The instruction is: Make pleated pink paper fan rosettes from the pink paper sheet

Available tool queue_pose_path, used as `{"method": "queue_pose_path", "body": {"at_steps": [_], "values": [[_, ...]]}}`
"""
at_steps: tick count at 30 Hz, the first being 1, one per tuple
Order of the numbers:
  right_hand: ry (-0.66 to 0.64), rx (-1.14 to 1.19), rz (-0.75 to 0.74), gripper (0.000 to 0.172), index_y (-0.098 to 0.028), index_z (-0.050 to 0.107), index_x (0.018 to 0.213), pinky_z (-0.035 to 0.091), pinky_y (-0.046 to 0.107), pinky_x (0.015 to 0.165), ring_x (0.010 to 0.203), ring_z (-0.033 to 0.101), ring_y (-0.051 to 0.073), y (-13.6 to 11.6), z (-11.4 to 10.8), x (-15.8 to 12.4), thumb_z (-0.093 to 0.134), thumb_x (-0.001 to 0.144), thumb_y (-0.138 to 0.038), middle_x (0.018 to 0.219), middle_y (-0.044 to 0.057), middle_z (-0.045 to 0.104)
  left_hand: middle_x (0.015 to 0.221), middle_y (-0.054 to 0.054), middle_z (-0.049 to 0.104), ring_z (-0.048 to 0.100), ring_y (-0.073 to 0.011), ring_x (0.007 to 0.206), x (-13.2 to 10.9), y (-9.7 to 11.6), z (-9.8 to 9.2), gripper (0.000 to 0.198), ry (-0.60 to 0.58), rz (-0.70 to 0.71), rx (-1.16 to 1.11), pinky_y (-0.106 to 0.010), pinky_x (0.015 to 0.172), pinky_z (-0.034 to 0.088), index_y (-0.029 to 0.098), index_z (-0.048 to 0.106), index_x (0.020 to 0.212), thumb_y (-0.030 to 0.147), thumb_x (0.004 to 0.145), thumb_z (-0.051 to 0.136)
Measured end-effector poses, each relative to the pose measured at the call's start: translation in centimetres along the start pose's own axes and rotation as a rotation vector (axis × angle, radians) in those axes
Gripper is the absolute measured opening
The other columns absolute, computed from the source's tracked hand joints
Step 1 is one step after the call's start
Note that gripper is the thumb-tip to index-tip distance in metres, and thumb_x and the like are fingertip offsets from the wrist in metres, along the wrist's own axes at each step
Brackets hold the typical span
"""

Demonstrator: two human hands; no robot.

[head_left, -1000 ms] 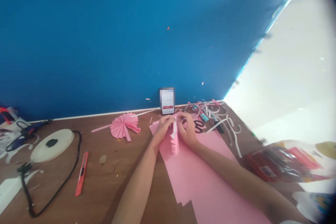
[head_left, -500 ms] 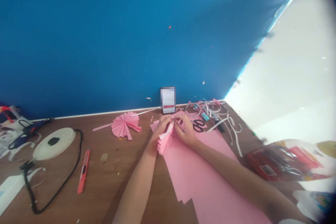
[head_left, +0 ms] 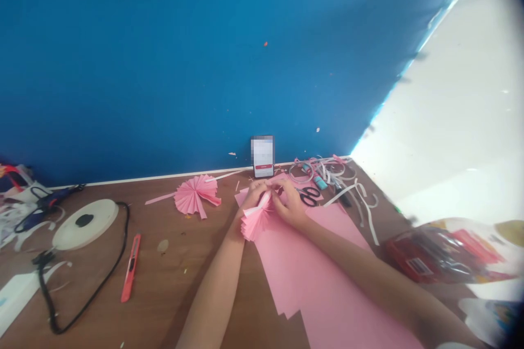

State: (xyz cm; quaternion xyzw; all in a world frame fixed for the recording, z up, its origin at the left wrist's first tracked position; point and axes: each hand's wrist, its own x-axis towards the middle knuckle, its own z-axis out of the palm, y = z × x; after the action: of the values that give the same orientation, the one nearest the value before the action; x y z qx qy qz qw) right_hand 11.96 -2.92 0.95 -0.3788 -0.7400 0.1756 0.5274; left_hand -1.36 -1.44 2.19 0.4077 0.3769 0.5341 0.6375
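Between my two hands is a pink pleated paper fan point(head_left: 257, 221), its folds spreading downward toward me. My left hand point(head_left: 254, 196) grips its upper left side, fingers closed. From the other side my right hand point(head_left: 290, 203) pinches the fan near its gathered top; the fingertips partly hide that spot. Pink paper sheets point(head_left: 303, 262) lie under the hands and the right forearm. Left of my hands, a round pink paper rosette point(head_left: 197, 196) rests on the table with a paper strip sticking out. Black-handled scissors point(head_left: 310, 196) lie just right of my right hand.
A phone point(head_left: 262, 156) leans against the blue wall. Paper strips point(head_left: 339, 172) and a glue tube point(head_left: 320, 181) clutter the back right. A red box cutter point(head_left: 131, 268), a white round disc point(head_left: 85, 223) and a black cable point(head_left: 124, 251) lie left. Plastic packaging point(head_left: 442, 253) sits right.
The fan's pleats have swung slightly left and spread a little wider. Both hands keep their hold in nearly the same place.
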Motion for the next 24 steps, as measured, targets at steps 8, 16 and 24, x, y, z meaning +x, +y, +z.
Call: {"method": "queue_pose_path", "body": {"at_steps": [8,16,24], "values": [[-0.003,0.018,0.010,0.020,-0.022,0.051,0.104,0.043,0.033,0.071,0.078,0.051,0.018,0.29,0.11,0.05,0.046,0.085,-0.017,0.089,0.004,0.055,0.094,-0.002,0.058,0.056,-0.0141,0.086,0.21,-0.60,-0.27,0.017,0.002,0.032,0.030,-0.025,0.075,0.043,0.019,0.057,0.086,0.022,0.071,0.064],[0.020,-0.034,0.015,0.017,-0.022,0.052,0.101,0.041,0.033,0.069,0.076,0.050,0.018,0.34,0.19,0.02,0.044,0.086,-0.019,0.085,0.004,0.054,0.095,-0.003,0.059,0.056,-0.0139,0.086,0.17,-0.73,-0.26,0.016,0.003,0.044,0.045,-0.024,0.071,0.042,0.019,0.058,0.085,0.024,0.072,0.064],[0.007,-0.024,0.019,0.020,-0.023,0.052,0.103,0.042,0.035,0.072,0.083,0.054,0.019,0.58,0.20,-0.01,0.045,0.085,-0.017,0.091,0.005,0.058,0.077,-0.001,0.057,0.055,-0.0132,0.072,0.24,-0.44,0.06,0.019,-0.002,-0.002,0.083,-0.024,0.062,0.041,0.018,0.057,0.083,0.032,0.072,0.063]]}}
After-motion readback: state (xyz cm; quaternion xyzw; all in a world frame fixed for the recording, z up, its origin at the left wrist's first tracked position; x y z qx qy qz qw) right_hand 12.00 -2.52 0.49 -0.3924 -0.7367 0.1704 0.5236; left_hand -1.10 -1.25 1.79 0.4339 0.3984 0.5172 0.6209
